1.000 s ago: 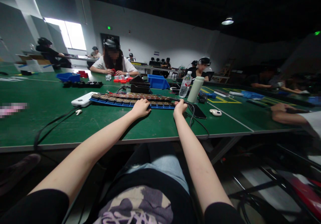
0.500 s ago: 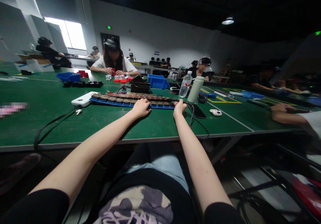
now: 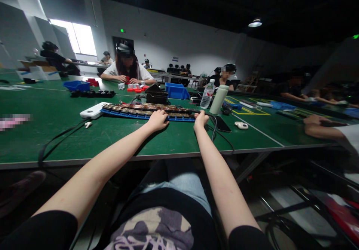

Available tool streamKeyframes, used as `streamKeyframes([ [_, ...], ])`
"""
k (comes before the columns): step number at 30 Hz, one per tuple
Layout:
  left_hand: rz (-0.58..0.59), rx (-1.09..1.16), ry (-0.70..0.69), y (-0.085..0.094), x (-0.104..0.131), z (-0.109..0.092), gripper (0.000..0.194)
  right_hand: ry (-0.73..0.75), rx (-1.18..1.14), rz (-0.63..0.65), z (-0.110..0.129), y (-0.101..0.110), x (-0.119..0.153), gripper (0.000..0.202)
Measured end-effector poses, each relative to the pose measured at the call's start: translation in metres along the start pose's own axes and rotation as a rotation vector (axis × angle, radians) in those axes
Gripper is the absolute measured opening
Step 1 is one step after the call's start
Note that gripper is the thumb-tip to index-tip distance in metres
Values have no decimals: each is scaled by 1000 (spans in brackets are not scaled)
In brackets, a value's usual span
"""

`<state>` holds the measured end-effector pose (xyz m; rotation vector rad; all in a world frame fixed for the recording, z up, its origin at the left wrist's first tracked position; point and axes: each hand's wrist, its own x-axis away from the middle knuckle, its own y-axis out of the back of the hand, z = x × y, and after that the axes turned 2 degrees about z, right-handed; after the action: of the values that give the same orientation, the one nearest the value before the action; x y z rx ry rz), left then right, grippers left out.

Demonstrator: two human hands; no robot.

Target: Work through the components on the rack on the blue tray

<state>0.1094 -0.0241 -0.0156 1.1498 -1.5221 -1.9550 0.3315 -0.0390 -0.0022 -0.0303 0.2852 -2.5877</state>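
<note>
A long blue rack (image 3: 126, 113), filled with rows of thin brown-and-gold strips, lies across the green table in front of me. My left hand (image 3: 158, 120) rests over its front edge right of the middle, fingers bent down onto it. At the rack's right end, my right hand (image 3: 201, 119) is closed, thumb and fingers pinched together. What they hold is hidden. A black cable (image 3: 215, 125) loops down just right of that hand, beside a dark phone (image 3: 223, 124).
A white device (image 3: 92, 110) sits at the rack's left end, near a white earbud (image 3: 88, 125). Behind stand a blue bin (image 3: 176, 91), a water bottle (image 3: 207, 95) and a pale green flask (image 3: 219, 99). An earbud case (image 3: 241, 125) lies to the right. A co-worker (image 3: 127, 68) handles red and white blocks opposite.
</note>
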Motion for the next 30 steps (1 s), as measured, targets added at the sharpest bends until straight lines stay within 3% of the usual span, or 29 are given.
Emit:
streamKeyframes([
  [30,-3,12,2,-1,-1,0,35,7,18,-24,6,2,6,38],
])
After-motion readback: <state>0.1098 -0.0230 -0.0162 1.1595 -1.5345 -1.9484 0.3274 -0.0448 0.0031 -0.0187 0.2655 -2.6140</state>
